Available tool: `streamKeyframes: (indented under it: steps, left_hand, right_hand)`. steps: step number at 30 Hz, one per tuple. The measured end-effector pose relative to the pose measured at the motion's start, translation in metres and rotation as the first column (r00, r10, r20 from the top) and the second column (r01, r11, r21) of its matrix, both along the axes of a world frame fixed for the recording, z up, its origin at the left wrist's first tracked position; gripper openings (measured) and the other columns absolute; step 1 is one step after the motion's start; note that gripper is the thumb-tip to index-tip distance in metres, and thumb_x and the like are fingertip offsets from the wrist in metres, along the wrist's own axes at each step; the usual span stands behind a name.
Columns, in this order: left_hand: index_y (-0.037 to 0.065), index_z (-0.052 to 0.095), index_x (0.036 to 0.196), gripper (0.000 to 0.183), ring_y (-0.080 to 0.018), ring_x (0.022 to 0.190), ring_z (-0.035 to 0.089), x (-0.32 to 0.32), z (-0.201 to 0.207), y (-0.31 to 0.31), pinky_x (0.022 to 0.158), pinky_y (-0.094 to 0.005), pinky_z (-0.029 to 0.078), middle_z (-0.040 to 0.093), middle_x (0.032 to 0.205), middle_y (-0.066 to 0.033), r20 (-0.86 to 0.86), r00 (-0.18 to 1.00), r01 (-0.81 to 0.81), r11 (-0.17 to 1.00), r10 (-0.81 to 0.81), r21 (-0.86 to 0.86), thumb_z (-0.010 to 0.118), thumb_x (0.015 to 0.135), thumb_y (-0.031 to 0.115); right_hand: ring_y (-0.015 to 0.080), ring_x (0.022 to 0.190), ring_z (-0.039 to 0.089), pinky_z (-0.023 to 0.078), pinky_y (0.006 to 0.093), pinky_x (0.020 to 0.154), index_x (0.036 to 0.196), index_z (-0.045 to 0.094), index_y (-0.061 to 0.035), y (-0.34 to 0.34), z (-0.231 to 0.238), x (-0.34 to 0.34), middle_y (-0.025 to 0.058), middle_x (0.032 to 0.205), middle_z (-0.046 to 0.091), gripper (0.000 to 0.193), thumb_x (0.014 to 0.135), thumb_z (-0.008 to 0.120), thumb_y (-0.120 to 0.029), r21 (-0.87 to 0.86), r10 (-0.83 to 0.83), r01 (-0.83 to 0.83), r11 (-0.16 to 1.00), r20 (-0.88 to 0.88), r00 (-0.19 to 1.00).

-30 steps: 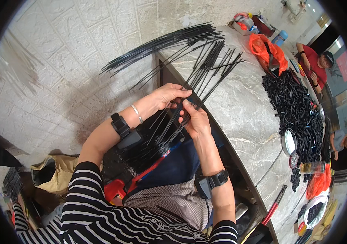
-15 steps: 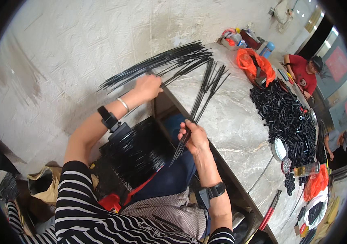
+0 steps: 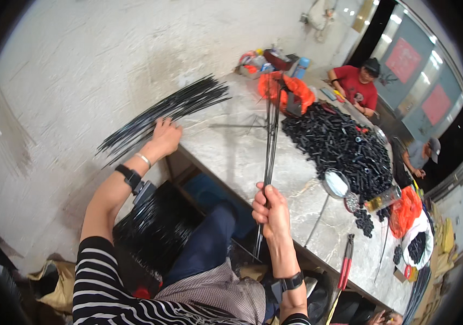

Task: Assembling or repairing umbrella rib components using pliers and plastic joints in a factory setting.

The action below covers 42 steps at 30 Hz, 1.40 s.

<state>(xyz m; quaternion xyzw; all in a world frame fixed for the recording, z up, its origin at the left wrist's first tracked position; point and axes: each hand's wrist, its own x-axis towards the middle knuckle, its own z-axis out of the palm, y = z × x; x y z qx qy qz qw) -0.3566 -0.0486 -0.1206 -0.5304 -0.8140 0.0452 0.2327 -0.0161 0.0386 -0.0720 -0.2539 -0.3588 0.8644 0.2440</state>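
My right hand (image 3: 272, 211) is closed around a thin bunch of long black rods (image 3: 271, 146), which stands nearly upright over the table's front edge. The bunch's upper ends fan slightly apart; its lower ends stick out below my fist. My left hand (image 3: 166, 137) reaches over the table's left corner with its fingers apart, at the near side of a larger pile of black rods (image 3: 172, 108). Its fingertips seem to touch the pile, though exact contact is hard to make out. That pile lies along the wall on the grey marbled table (image 3: 215, 146).
A heap of short black tubular parts (image 3: 345, 146) covers the table's right part, beside an orange bag (image 3: 296, 89), a white-filled dish (image 3: 337, 183) and a glass jar (image 3: 383, 199). Red-handled cutters (image 3: 345, 262) lie near the front edge. A person in red (image 3: 359, 86) works beyond.
My right hand has moved lower and tilted its rods more upright. My left hand has shifted to the near side of the rod pile. The whole view has turned toward the right.
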Motion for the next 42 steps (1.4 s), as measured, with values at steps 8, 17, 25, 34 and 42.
streamKeyframes:
  steps: [8, 17, 25, 34, 42]
  left_hand:
    - [-0.001, 0.066, 0.092, 0.026, -0.0087, 0.068, 0.061, 0.192, 0.078, 0.029, 0.061, -0.0240, 0.050, 0.066, 0.077, -0.0054, 0.823, -0.184, 0.056, 0.831, -0.537, 0.554, 0.059, 0.092, 0.024]
    - [0.000, 0.064, 0.079, 0.026, -0.0054, 0.057, 0.055, 0.270, 0.081, 0.015, 0.052, -0.0211, 0.046, 0.060, 0.066, -0.0004, 0.703, -0.369, -0.059, 0.770, -0.608, 0.635, 0.063, 0.091, 0.023]
    - [0.003, 0.057, 0.074, 0.021, -0.0033, 0.054, 0.049, 0.300, 0.080, -0.036, 0.048, -0.0189, 0.038, 0.056, 0.063, 0.0012, 0.553, -0.252, -0.204, 0.602, -0.794, 0.772, 0.061, 0.090, 0.016]
    - [0.005, 0.052, 0.088, 0.015, -0.0039, 0.058, 0.049, 0.294, 0.072, -0.063, 0.052, -0.0195, 0.041, 0.052, 0.068, 0.0025, 0.567, -0.289, -0.233, 0.631, -0.771, 0.740, 0.061, 0.090, 0.016]
    - [0.003, 0.052, 0.088, 0.014, -0.0008, 0.053, 0.043, 0.291, 0.057, -0.058, 0.044, -0.0199, 0.034, 0.053, 0.067, 0.0035, 0.458, -0.163, -0.332, 0.486, -0.874, 0.809, 0.062, 0.089, 0.014]
  right_hand:
    - [0.0035, 0.047, 0.031, 0.022, 0.0182, 0.039, 0.109, 0.054, -0.0008, -0.019, 0.004, 0.052, -0.0009, 0.070, 0.046, 0.026, 0.099, 0.043, -0.023, 0.284, -0.113, 0.097, 0.954, 0.038, 0.993]
    - [0.0024, 0.049, 0.035, 0.026, 0.0170, 0.041, 0.115, 0.054, 0.0003, -0.070, 0.000, 0.108, 0.0003, 0.073, 0.051, 0.028, 0.100, 0.044, -0.021, 0.412, -0.142, 0.107, 0.905, 0.055, 0.988]
    - [0.0043, 0.044, 0.040, 0.028, 0.0185, 0.037, 0.109, 0.054, -0.0015, -0.119, 0.008, 0.116, 0.0043, 0.074, 0.057, 0.022, 0.099, 0.045, -0.018, 0.469, -0.254, 0.236, 0.851, -0.026, 0.967]
    - [0.0039, 0.048, 0.043, 0.033, 0.0180, 0.041, 0.104, 0.054, -0.0006, -0.147, 0.010, 0.115, 0.0013, 0.071, 0.056, 0.019, 0.098, 0.045, -0.017, 0.613, -0.131, 0.043, 0.789, 0.101, 0.986]
    - [0.0065, 0.047, 0.042, 0.031, 0.0192, 0.038, 0.105, 0.053, 0.0013, -0.154, 0.017, 0.104, 0.0054, 0.078, 0.056, 0.022, 0.098, 0.045, -0.018, 0.427, -0.051, 0.040, 0.904, 0.015, 0.999]
